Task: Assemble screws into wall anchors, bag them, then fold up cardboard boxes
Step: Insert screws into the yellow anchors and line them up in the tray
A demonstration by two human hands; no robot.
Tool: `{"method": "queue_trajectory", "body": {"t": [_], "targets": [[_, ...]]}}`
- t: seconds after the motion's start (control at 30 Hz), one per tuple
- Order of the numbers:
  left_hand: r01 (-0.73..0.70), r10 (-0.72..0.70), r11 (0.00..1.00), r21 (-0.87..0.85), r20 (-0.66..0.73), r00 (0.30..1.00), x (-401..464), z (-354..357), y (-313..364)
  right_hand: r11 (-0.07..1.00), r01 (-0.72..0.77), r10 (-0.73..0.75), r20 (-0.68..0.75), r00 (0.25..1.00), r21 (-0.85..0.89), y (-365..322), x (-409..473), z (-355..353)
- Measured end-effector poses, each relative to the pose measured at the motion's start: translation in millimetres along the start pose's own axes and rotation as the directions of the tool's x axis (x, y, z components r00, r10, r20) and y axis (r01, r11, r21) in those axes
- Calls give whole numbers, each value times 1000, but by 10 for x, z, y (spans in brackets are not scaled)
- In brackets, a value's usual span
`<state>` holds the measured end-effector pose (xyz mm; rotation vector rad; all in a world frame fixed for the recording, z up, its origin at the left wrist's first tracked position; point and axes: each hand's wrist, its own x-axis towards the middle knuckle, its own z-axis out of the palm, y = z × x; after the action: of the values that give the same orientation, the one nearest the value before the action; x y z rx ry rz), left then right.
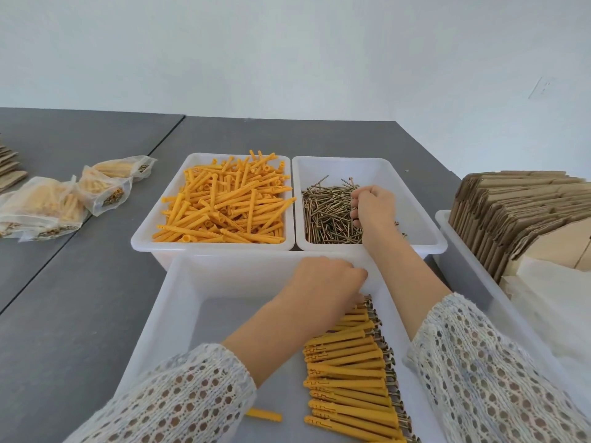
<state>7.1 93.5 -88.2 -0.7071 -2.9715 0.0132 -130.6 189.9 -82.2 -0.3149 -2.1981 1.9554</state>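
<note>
The right hand (372, 207) reaches forward, fingers curled down, pinching brass-coloured screws (329, 215) in the far right white plastic tub (415, 187). The left hand (326, 279), knuckles up and fingers curled under, rests on the far end of a neat row of orange anchors with screws fitted (351, 372) in the near white tub (179, 302); what it holds cannot be told. Loose orange plastic wall anchors (224, 203) fill the far left tub (144, 238). Filled clear bags (64, 199) lie towards the grey worktop's (80, 298) left edge, flat cardboard blanks (518, 209) at its right.
</note>
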Motion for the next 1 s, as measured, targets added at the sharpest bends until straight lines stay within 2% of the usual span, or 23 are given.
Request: {"method": "queue_trajectory", "body": {"t": [0.1,0.2,0.27,0.37,0.43,0.6,1.0], "targets": [[219,-216,976,2,162,963,-21,-53,-86,1000,-12,12,12,1000,-17,-10,-7,14],[383,-380,922,56,318,869,-129,9,-191,999,-26,27,43,999,-30,-21,-13,20],[424,-420,902,85,411,809,-170,50,-235,999,-34,36,63,997,-34,-23,-22,15],[414,-406,905,100,497,767,-150,79,-246,999,-30,33,74,997,-44,-23,-40,12],[393,-397,911,121,508,764,-132,101,-224,999,-27,31,81,996,-47,-24,-46,13],[349,-366,929,126,462,808,-129,156,-138,998,-32,37,96,995,-55,-18,-39,20],[381,-404,914,135,369,837,-55,184,-141,996,-34,44,127,991,-86,-13,-21,32]]}}
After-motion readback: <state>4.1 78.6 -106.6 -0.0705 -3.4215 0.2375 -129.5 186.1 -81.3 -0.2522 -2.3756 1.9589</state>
